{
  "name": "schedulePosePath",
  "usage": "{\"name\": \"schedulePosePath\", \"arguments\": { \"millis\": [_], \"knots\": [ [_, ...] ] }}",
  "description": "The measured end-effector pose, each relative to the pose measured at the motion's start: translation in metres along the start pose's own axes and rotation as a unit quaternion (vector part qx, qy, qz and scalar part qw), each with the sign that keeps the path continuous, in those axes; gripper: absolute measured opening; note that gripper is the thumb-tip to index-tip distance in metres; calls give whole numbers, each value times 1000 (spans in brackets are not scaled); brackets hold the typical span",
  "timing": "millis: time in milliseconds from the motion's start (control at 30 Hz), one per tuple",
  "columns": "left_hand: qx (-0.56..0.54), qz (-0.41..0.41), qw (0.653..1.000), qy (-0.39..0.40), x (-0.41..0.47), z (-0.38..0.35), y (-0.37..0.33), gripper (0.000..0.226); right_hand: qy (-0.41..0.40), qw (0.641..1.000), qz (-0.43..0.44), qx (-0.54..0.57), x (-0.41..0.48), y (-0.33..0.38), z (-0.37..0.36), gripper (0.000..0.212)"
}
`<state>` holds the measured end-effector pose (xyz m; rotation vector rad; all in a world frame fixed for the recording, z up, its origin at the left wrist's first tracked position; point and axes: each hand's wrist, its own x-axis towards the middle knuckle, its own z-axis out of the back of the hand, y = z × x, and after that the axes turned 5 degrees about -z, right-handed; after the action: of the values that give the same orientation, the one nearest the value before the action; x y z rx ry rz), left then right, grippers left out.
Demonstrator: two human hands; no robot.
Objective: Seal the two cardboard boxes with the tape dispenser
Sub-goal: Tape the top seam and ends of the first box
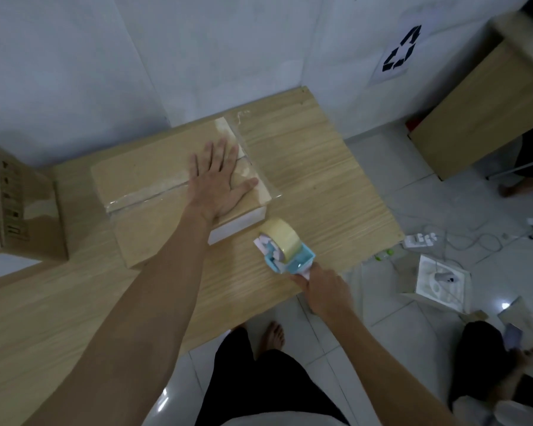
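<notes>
A flat cardboard box (pixel 142 192) lies on the wooden table (pixel 320 179), with clear tape along its middle seam and across its right end. My left hand (pixel 220 182) presses flat on the box's right part, fingers spread. My right hand (pixel 323 287) grips the handle of a light-blue tape dispenser (pixel 285 250) with a tan tape roll. The dispenser sits just off the box's near right corner, on the table. A second cardboard box (pixel 10 207) stands at the table's left edge, with printed symbols on its side.
A white wall runs behind the table. On the tiled floor to the right lie a power strip (pixel 419 239), cables and an open white box (pixel 440 282). A wooden cabinet (pixel 486 112) stands at the far right. Another person's legs show at the bottom right.
</notes>
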<state>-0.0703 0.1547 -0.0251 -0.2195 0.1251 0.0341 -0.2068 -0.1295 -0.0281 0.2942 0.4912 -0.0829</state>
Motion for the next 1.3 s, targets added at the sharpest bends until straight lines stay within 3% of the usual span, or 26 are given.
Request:
{"name": "schedulePosePath", "arguments": {
  "millis": [167,433,533,600,700,767,867,1000,1067,1133,1233,1300],
  "knots": [
    [2,-4,1000,-4,1,0,2,97,-23,997,-28,75,-13,-13,1,59],
    [-3,-11,1000,1,0,9,3,98,-92,987,14,128,-5,-25,54,34],
    [-79,-17,996,-27,-1,14,7,87,-124,974,31,185,-2,-20,77,33],
    [-190,0,978,-84,-7,19,6,67,-134,966,22,221,4,-4,92,36],
    [-330,88,912,-228,-28,32,-15,24,-148,954,47,256,18,38,110,28],
    [-386,129,880,-246,-40,40,-30,10,-141,945,69,288,31,72,117,27],
    [-458,147,846,-228,-47,46,-29,11,-108,932,95,332,52,114,118,37],
    [-348,126,901,-225,-38,49,-3,14,-93,925,101,353,76,146,115,62],
    [-251,103,936,-223,-25,51,6,33,-93,918,94,373,85,153,113,67],
    [-154,107,968,-170,-5,52,6,52,-97,911,87,391,95,156,113,68],
    [-166,156,973,-45,26,49,-10,76,-108,907,75,401,106,156,118,68],
    [-188,186,964,-11,43,36,-17,87,-113,906,69,402,113,154,122,69]
  ]
}}
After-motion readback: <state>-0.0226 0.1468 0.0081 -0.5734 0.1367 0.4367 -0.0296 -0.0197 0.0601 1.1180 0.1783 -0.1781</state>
